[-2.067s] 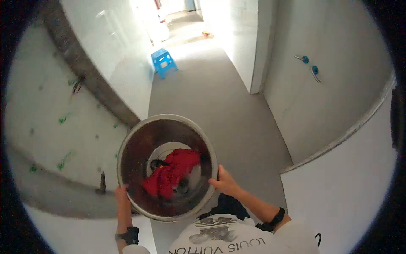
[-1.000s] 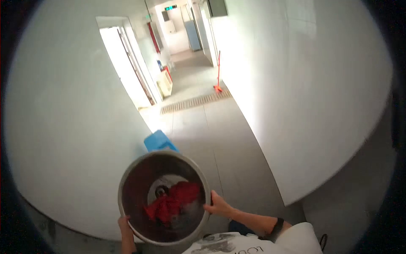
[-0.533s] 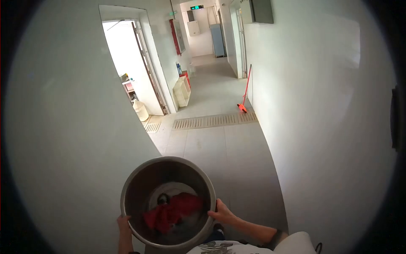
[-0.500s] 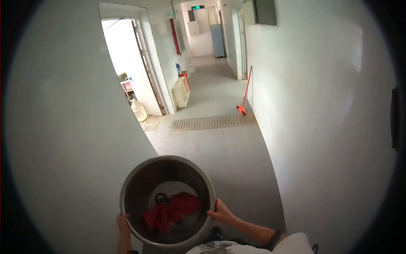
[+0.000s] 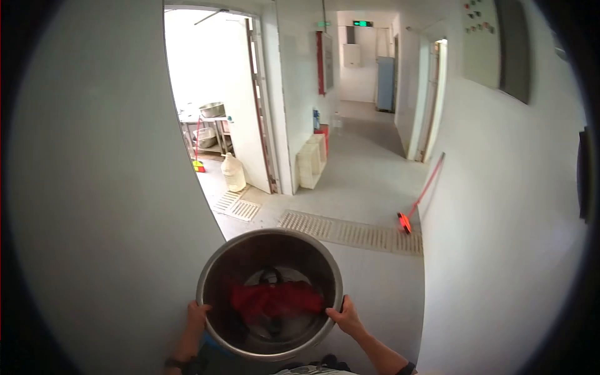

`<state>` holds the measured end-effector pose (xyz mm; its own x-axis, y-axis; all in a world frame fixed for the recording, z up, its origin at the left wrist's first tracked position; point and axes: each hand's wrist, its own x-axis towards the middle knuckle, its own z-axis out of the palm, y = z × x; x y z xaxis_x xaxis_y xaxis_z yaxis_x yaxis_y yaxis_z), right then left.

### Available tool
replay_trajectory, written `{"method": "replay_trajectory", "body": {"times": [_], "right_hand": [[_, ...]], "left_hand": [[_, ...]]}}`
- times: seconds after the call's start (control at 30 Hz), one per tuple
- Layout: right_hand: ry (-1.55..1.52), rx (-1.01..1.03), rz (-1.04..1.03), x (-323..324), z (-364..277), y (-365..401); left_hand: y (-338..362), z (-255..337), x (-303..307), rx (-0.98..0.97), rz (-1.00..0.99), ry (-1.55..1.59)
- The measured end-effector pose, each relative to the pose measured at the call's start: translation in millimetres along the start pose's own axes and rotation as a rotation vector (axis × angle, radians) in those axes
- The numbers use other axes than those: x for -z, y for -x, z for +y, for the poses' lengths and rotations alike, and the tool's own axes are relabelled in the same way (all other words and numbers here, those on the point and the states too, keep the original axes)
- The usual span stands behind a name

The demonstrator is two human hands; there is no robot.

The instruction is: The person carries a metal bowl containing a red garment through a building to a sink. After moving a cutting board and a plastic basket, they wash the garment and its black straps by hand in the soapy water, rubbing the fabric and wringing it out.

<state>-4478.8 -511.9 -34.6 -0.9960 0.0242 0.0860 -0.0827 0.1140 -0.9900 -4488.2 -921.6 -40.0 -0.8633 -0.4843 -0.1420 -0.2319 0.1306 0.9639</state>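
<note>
A large round metal basin [image 5: 270,240] is held out at the bottom centre, its opening facing up toward me. My left hand [image 5: 198,317] grips its left rim, with the thumb over the edge. On the right side, my right hand [image 5: 347,316] holds the rim in the same way. Inside lies a crumpled red cloth [image 5: 278,301], with a dark looped item [image 5: 270,275] partly behind it. What the dark item is, I cannot tell.
A floor drain grate [image 5: 350,233] crosses the corridor ahead. Against the right wall leans a red-handled broom [image 5: 406,222]. An open doorway on the left shows a plastic jug [image 5: 233,173] and a metal table [image 5: 219,119]. Pale crates [image 5: 310,162] stand beyond the doorway.
The view has turned left and moved nearer to the doorway and the grate. The basin, still in both hands, sits slightly farther right in view, and more of the side room shows.
</note>
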Motion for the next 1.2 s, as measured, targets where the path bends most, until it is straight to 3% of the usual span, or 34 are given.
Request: {"method": "replay_trajectory", "body": {"times": [0.13, 0.23, 0.33, 0.57, 0.67, 0.77, 1.07, 1.2], "right_hand": [[-0.023, -0.058, -0.058, 12.6, -5.4, -93.1], [-0.016, -0.078, -0.048, 14.7, 12.2, -173.2], [0.079, -0.056, -0.053, 14.7, 18.4, -237.4], [-0.078, -0.02, -0.04, 5.6, 21.7, -394.4], [-0.143, 0.032, -0.101, -12.0, 8.1, -472.6], [-0.102, 0.066, -0.177, -31.2, 17.3, -563.1], [-0.16, 0.002, -0.463, -161.0, 9.3, -766.5], [-0.006, 0.069, -0.535, -232.4, 14.6, -844.9]], "left_hand": [[-37.2, 14.5, -41.8, 0.005, 0.022, 0.024], [-72.6, 59.3, -88.0, 0.039, 0.038, 0.103], [-138.1, 61.1, -120.2, 0.104, 0.103, -0.028], [-299.1, 67.5, -185.5, -0.036, -0.001, 0.241], [-359.7, 71.7, -204.9, -0.042, 0.107, 0.22], [-391.7, 115.2, -219.2, 0.018, 0.133, 0.328], [-511.7, 114.0, -194.0, 0.065, 0.434, 0.334], [-597.2, 90.2, -174.8, 0.04, 0.507, 0.304]]}}
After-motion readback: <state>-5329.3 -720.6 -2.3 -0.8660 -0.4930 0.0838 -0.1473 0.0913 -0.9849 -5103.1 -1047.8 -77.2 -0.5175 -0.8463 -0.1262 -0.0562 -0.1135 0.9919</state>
